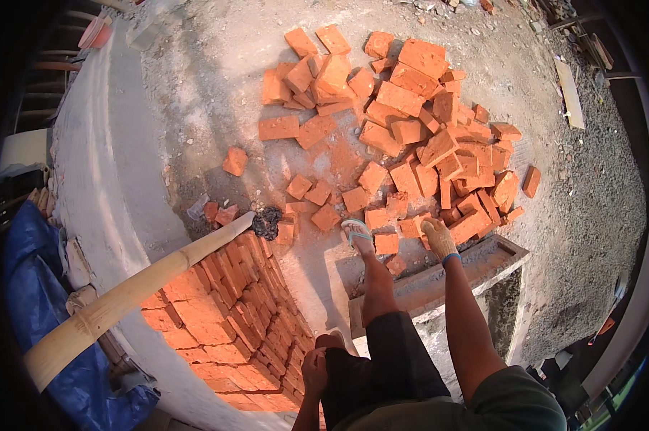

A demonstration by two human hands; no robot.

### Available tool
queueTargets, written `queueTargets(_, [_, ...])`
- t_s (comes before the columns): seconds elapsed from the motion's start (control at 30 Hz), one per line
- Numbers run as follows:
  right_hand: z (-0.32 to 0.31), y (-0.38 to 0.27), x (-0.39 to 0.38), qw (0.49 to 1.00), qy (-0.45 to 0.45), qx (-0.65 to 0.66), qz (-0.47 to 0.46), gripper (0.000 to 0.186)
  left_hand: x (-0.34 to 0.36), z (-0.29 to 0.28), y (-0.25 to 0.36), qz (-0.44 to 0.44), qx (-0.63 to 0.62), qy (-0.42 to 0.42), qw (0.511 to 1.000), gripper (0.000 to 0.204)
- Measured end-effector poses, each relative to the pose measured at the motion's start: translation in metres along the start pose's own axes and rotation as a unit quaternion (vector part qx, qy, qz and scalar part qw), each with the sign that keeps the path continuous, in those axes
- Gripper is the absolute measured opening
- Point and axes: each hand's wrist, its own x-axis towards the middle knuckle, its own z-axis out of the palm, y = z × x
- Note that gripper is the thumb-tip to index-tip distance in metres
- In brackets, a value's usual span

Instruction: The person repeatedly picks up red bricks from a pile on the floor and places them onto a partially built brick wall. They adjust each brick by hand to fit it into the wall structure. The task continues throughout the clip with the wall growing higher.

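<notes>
My right hand [438, 238], in a tan glove with a blue band at the wrist, reaches down to the near edge of a loose pile of orange bricks [411, 99]. Its fingers are closed on a brick [411, 228], partly hidden under the glove. My left hand [314, 371] hangs low beside my left knee, fingers curled, with nothing visible in it. Left of my legs stands a neat stack of bricks [227, 316], and the left hand is close to its right side.
A bamboo pole [137, 284] slants above the brick stack, a dark crumpled lump [267, 223] at its tip. Beside my sandalled foot [356, 233] runs a low concrete trough [482, 262]. Blue tarp [33, 280] lies at left, gravel [590, 215] at right. Single bricks [235, 161] are scattered about.
</notes>
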Motion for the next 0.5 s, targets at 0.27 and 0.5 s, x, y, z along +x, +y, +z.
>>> queueTargets(0.27, [-0.032, -0.117, 0.098, 0.942, -0.036, 0.283, 0.179, 0.069, 0.123, -0.102, 0.118, 0.003, -0.109, 0.159, 0.981, 0.030])
queueTargets(0.5, [0.006, -0.324, 0.345, 0.967, -0.043, 0.243, 0.059, 0.105, 0.373, -0.103, 0.211, 0.162, 0.126, 0.086, 0.975, 0.039])
